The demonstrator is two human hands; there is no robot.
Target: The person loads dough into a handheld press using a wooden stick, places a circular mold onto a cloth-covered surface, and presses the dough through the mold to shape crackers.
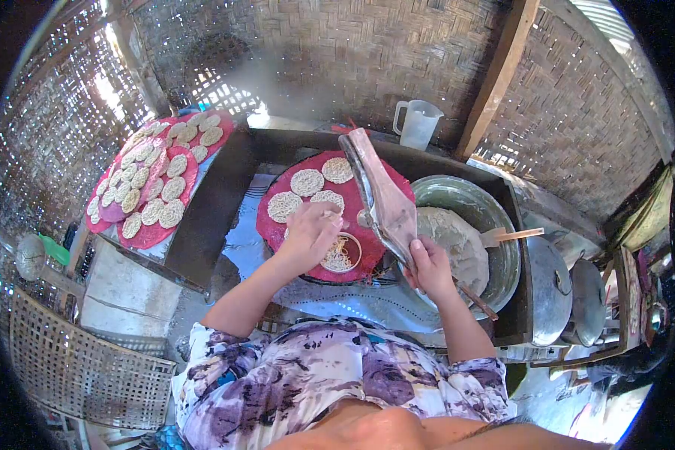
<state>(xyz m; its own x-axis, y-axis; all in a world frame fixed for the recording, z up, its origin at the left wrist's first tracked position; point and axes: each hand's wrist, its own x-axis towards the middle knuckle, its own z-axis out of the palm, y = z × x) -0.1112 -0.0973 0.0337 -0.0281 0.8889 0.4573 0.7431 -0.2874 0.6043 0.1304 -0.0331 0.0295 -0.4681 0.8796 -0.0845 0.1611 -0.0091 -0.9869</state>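
Observation:
My right hand [430, 270] is wrapped round the lower end of a long wooden hand press [388, 187], a pale board with a dark-edged piece along its left side. The press stands tilted over the right part of a round red cloth [367, 195]. My left hand [313, 234] hovers low over this cloth, its fingers curled together; what they hold, if anything, I cannot make out. Close beside it, a ring mould [341, 252] encloses pale, loose strands. Several flat, round strand cakes [307, 182] lie on the far half of the cloth, one partly behind my left hand.
A green basin [514, 259] holds pale dough [450, 244] and a spatula [514, 235]. More cakes cover red cloths [146, 234] at left. A clear jug [418, 124] stands behind the dark trough edge [300, 140]; metal lids [549, 289] lean at right.

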